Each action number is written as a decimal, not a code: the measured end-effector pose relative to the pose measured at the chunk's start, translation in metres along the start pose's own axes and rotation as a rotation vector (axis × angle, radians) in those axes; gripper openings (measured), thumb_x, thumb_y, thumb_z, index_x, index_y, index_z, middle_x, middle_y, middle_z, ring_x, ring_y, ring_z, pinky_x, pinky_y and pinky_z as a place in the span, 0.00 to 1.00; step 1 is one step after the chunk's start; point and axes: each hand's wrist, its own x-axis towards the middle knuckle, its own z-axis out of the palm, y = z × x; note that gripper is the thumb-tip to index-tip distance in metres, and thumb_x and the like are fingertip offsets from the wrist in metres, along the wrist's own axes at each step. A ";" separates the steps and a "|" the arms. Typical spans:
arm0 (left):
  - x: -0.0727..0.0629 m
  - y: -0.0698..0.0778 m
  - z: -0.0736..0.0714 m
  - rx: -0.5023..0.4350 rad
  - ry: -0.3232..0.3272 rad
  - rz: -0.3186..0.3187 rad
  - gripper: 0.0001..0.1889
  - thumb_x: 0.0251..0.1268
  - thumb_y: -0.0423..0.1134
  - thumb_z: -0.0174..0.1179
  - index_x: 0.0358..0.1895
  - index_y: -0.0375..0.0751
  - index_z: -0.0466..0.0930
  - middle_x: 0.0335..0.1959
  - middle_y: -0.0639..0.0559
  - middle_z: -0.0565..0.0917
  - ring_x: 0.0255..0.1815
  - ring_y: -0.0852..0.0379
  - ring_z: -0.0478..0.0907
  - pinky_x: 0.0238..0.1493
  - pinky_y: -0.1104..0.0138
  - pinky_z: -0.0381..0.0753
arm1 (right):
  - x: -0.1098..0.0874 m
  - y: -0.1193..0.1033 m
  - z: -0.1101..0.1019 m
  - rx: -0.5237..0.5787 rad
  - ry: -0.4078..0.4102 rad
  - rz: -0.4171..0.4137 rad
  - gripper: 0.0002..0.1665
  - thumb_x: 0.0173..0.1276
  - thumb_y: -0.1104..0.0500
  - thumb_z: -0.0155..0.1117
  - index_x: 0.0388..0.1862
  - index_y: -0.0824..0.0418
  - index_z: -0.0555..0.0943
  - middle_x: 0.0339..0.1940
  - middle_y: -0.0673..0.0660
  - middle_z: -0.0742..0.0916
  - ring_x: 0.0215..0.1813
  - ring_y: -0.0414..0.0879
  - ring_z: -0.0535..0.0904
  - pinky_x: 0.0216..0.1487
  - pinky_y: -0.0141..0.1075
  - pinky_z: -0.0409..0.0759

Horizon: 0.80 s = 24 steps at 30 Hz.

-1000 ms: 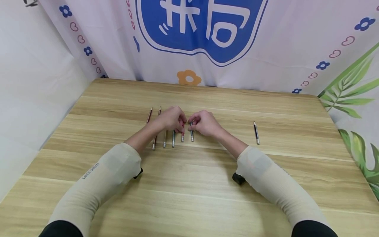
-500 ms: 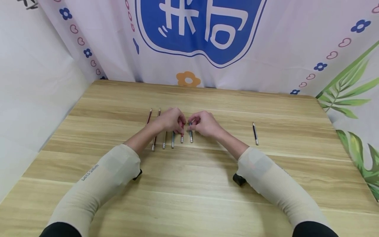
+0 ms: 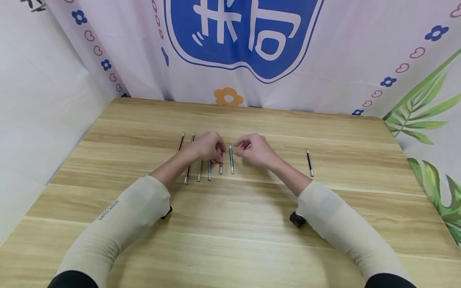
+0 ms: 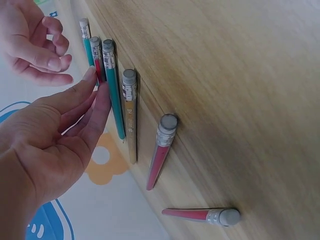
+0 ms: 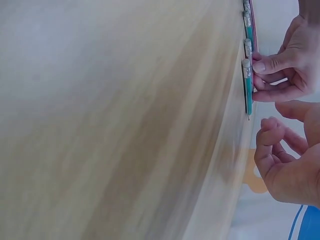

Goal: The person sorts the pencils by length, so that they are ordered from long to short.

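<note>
In the head view my left hand (image 3: 209, 145) pinches a red pencil (image 3: 221, 165) lying on the table. A green pencil (image 3: 231, 160) lies just to its right, its eraser end toward me. My right hand (image 3: 256, 150) hovers right beside that pencil with relaxed, slightly bent fingers and nothing between them; the right wrist view shows a gap between its fingers (image 5: 270, 131) and the green pencil (image 5: 248, 87). Left of the red pencil lie another green pencil (image 4: 114, 90), a yellow pencil (image 4: 131, 120) and two dark red pencils (image 4: 158, 165), partly hidden by my left forearm in the head view.
A dark pencil (image 3: 310, 163) lies apart on the right of the wooden table (image 3: 230, 232). Behind the table's far edge hangs a printed cloth (image 3: 144, 60) with a blue emblem. White sheeting (image 3: 39, 100) stands along the left side.
My right hand has let go of the green pencil and moved slightly right, uncovering its tip. My left hand stays on the red pencil. The head view has shifted a little.
</note>
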 end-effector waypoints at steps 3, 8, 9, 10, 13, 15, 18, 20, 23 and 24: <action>0.000 0.001 0.000 0.013 -0.001 0.001 0.19 0.59 0.21 0.71 0.54 0.21 0.81 0.33 0.40 0.85 0.30 0.52 0.86 0.36 0.67 0.90 | -0.002 0.002 -0.004 -0.009 0.007 -0.002 0.14 0.70 0.61 0.71 0.52 0.65 0.87 0.37 0.57 0.88 0.39 0.47 0.81 0.32 0.31 0.78; 0.000 0.001 -0.001 0.016 -0.007 0.005 0.20 0.59 0.21 0.71 0.54 0.21 0.81 0.32 0.40 0.85 0.30 0.51 0.86 0.36 0.67 0.91 | -0.004 0.006 -0.009 -0.020 0.015 0.004 0.14 0.70 0.61 0.71 0.51 0.65 0.87 0.36 0.57 0.88 0.36 0.46 0.80 0.31 0.31 0.77; 0.000 0.001 -0.001 0.017 -0.007 0.006 0.20 0.59 0.21 0.71 0.55 0.21 0.80 0.32 0.40 0.85 0.30 0.51 0.86 0.36 0.66 0.91 | -0.005 0.007 -0.009 -0.023 0.017 0.006 0.14 0.70 0.61 0.71 0.52 0.65 0.87 0.36 0.57 0.88 0.36 0.46 0.80 0.31 0.31 0.77; 0.001 0.001 -0.001 0.016 -0.006 0.007 0.20 0.59 0.21 0.71 0.55 0.21 0.80 0.32 0.40 0.85 0.30 0.51 0.86 0.36 0.66 0.91 | -0.005 0.008 -0.010 -0.027 0.020 0.008 0.14 0.70 0.61 0.71 0.52 0.65 0.87 0.36 0.57 0.88 0.36 0.46 0.80 0.31 0.31 0.77; 0.001 0.000 0.000 0.012 -0.004 0.006 0.20 0.59 0.21 0.71 0.55 0.21 0.80 0.32 0.40 0.85 0.30 0.51 0.86 0.36 0.66 0.91 | -0.007 0.010 -0.012 -0.035 0.028 0.008 0.14 0.69 0.61 0.72 0.51 0.65 0.87 0.36 0.57 0.88 0.36 0.46 0.80 0.31 0.31 0.77; 0.002 -0.001 0.000 0.011 -0.003 0.007 0.20 0.59 0.21 0.71 0.55 0.21 0.80 0.32 0.40 0.85 0.30 0.51 0.86 0.36 0.66 0.91 | -0.008 0.012 -0.014 -0.039 0.034 0.005 0.14 0.69 0.61 0.72 0.51 0.65 0.87 0.36 0.57 0.88 0.37 0.46 0.80 0.31 0.31 0.77; 0.001 -0.001 0.000 0.005 -0.006 0.007 0.21 0.59 0.21 0.71 0.56 0.20 0.79 0.32 0.40 0.84 0.30 0.51 0.86 0.37 0.67 0.91 | -0.011 0.015 -0.018 -0.032 0.039 -0.002 0.14 0.68 0.62 0.71 0.51 0.66 0.87 0.36 0.57 0.88 0.38 0.47 0.80 0.30 0.30 0.77; 0.001 0.000 0.000 0.003 -0.008 0.012 0.20 0.60 0.20 0.70 0.56 0.20 0.79 0.33 0.40 0.84 0.30 0.51 0.86 0.37 0.67 0.91 | -0.012 0.017 -0.021 -0.030 0.042 -0.006 0.15 0.68 0.63 0.71 0.51 0.67 0.87 0.36 0.57 0.88 0.38 0.47 0.81 0.30 0.30 0.77; -0.001 0.000 -0.001 0.005 -0.006 0.013 0.18 0.61 0.20 0.69 0.55 0.21 0.80 0.32 0.40 0.84 0.31 0.51 0.86 0.38 0.66 0.91 | -0.015 0.019 -0.025 -0.023 0.046 0.000 0.14 0.68 0.63 0.70 0.51 0.67 0.87 0.36 0.57 0.87 0.38 0.47 0.81 0.29 0.30 0.78; -0.001 0.000 -0.002 0.013 -0.002 0.015 0.17 0.63 0.20 0.68 0.54 0.21 0.80 0.32 0.40 0.84 0.31 0.50 0.86 0.37 0.66 0.91 | -0.016 0.019 -0.027 -0.023 0.048 0.002 0.15 0.68 0.63 0.70 0.51 0.67 0.87 0.36 0.57 0.87 0.38 0.47 0.81 0.29 0.30 0.78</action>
